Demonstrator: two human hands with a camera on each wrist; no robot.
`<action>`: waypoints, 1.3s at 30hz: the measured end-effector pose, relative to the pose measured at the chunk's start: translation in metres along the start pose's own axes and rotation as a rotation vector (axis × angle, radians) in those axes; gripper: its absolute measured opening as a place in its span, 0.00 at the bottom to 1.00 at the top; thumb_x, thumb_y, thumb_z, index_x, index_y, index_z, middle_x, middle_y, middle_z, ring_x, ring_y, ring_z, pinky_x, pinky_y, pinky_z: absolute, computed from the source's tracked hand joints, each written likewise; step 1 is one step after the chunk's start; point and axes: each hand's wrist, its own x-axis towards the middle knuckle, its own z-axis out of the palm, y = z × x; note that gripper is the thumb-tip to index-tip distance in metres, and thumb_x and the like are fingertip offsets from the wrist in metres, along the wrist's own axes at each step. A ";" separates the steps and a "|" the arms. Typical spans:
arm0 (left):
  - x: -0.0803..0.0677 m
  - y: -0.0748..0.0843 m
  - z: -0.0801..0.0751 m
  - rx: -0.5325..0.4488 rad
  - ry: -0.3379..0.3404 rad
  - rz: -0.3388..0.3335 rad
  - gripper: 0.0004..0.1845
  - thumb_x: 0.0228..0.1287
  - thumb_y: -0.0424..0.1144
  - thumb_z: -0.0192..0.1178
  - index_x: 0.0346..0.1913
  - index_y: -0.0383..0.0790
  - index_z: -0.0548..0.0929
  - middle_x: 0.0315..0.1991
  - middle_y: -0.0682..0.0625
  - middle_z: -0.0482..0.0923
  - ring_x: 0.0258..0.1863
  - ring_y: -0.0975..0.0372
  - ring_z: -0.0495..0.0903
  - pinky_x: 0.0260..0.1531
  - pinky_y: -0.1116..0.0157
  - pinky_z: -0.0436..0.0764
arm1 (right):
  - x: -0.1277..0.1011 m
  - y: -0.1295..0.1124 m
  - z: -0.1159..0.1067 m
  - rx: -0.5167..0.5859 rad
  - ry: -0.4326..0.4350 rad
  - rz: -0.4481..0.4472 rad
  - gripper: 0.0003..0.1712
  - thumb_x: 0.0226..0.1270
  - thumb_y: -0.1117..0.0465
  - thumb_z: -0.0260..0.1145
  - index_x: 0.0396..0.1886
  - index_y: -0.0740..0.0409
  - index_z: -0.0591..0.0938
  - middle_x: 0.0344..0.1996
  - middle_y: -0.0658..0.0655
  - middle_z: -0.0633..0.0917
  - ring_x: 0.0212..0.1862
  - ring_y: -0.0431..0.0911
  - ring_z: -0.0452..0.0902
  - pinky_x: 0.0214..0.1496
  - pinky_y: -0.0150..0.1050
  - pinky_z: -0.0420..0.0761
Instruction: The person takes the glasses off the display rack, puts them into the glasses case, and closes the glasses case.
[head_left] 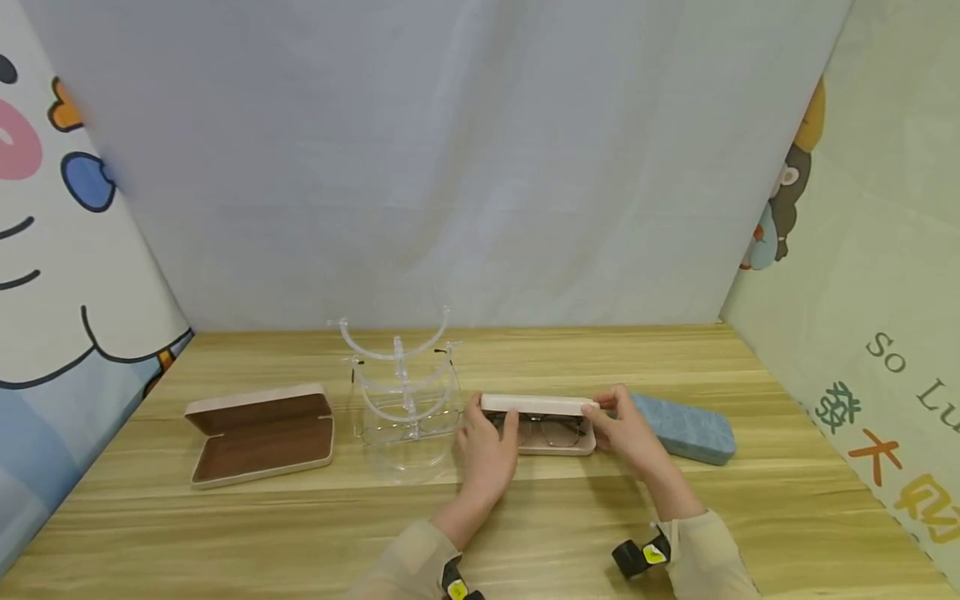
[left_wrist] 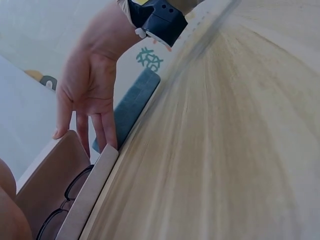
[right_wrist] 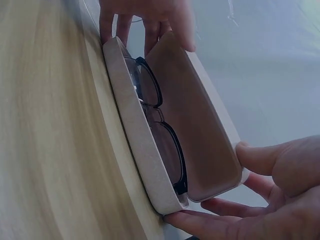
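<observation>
A pale glasses case stands partly open on the table, its lid tilted up at the back. Inside lies a pair of dark-rimmed glasses, lenses facing the opening. My left hand holds the case's left end, with the thumb at the lid and fingers around the end. At the other end my right hand grips the case; its thumb presses the lid's edge, and the fingers reach behind and beside the base, as the right wrist view shows.
Just right of my right hand lies a closed blue glasses case. A clear display stand holding glasses is left of my left hand. Farther left is an open case with brown lining. A pale cloth hangs behind the wooden table.
</observation>
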 end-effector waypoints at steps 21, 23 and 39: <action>-0.004 -0.003 -0.001 0.028 0.081 0.084 0.29 0.65 0.42 0.52 0.64 0.30 0.60 0.62 0.37 0.63 0.56 0.43 0.64 0.56 0.47 0.62 | -0.002 0.002 -0.011 0.004 -0.079 0.031 0.20 0.68 0.59 0.54 0.51 0.68 0.60 0.58 0.69 0.59 0.54 0.62 0.69 0.51 0.49 0.76; -0.004 -0.003 -0.004 -0.002 0.054 0.077 0.29 0.65 0.42 0.53 0.64 0.30 0.61 0.62 0.37 0.62 0.58 0.43 0.63 0.58 0.47 0.61 | -0.002 0.002 -0.011 0.008 -0.081 0.029 0.20 0.68 0.60 0.55 0.50 0.69 0.61 0.59 0.70 0.59 0.54 0.62 0.70 0.51 0.48 0.77; -0.014 -0.012 -0.016 0.048 -0.076 0.088 0.35 0.53 0.34 0.63 0.62 0.25 0.61 0.60 0.32 0.63 0.61 0.43 0.62 0.61 0.49 0.61 | -0.001 0.008 -0.007 -0.161 0.021 0.045 0.09 0.59 0.68 0.62 0.37 0.68 0.74 0.58 0.71 0.68 0.50 0.56 0.72 0.38 0.37 0.77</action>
